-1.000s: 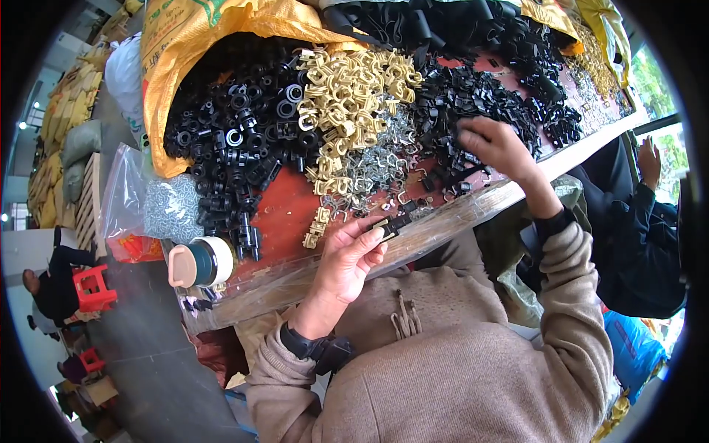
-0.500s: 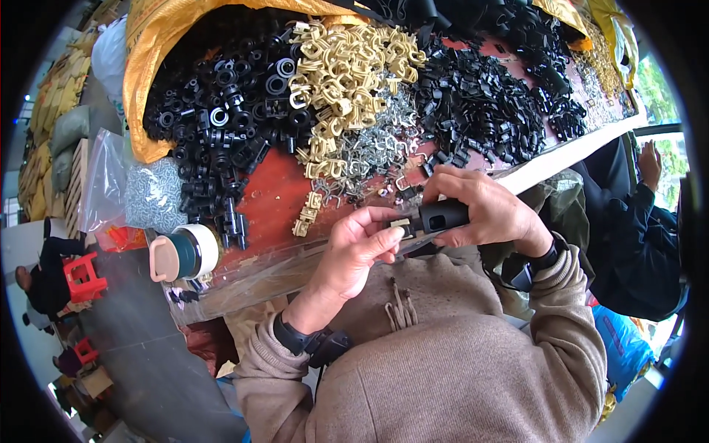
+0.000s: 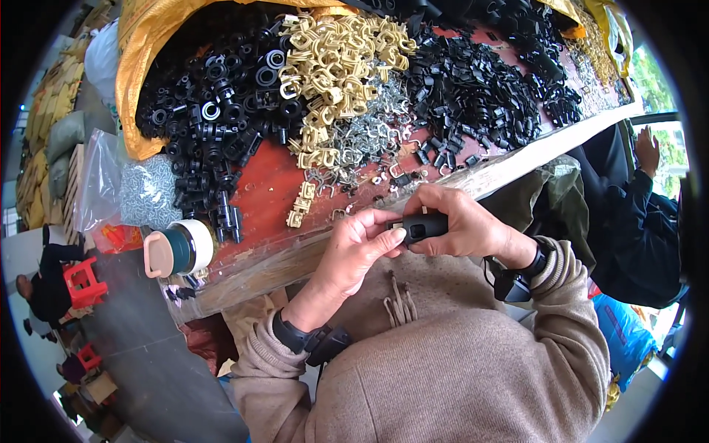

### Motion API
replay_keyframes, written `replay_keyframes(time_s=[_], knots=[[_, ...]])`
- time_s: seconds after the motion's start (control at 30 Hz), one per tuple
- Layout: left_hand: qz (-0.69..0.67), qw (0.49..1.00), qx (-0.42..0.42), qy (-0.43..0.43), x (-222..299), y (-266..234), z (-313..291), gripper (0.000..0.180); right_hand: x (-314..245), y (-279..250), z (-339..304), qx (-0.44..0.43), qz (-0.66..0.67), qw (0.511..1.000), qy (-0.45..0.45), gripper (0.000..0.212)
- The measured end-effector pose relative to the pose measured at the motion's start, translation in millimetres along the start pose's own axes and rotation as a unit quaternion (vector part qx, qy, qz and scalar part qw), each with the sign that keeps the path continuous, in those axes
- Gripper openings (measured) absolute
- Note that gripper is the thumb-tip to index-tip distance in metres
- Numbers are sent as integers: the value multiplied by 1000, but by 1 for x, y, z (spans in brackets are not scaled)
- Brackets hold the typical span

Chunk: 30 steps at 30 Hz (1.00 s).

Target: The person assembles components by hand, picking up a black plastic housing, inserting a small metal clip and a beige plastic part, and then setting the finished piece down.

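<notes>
Head view: a small black part is pinched between right hand and left hand fingers, closed, below the counter edge; slipped, it could be dropped onto the lap.

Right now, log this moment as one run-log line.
left hand: pinching end of small black plastic clip | right hand: shut on small black plastic clip | setting: red wooden table edge
</notes>
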<state>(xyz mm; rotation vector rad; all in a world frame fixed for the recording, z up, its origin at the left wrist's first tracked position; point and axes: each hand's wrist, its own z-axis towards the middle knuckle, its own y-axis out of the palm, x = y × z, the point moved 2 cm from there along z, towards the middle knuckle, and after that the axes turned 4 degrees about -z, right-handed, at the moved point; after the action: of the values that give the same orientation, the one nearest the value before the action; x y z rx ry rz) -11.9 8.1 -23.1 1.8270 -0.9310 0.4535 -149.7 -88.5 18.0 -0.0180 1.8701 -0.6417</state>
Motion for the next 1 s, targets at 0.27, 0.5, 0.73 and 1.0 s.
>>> replay_keyframes(time_s=[0.27,0.5,0.73,1.0], knots=[[-27,999,15,-27,3,0,2,28,0,3,0,51,-14,979,-198,54],[-69,997,11,-16,-4,13,2,42,0,5,-2,1,1,959,-284,61],[36,995,57,78,25,-18,-14,54,33,-47,-54,307,-130,941,-51,34],[684,609,320,244,65,-65,-49,41,98,-98,-150,381,-542,730,170,22]])
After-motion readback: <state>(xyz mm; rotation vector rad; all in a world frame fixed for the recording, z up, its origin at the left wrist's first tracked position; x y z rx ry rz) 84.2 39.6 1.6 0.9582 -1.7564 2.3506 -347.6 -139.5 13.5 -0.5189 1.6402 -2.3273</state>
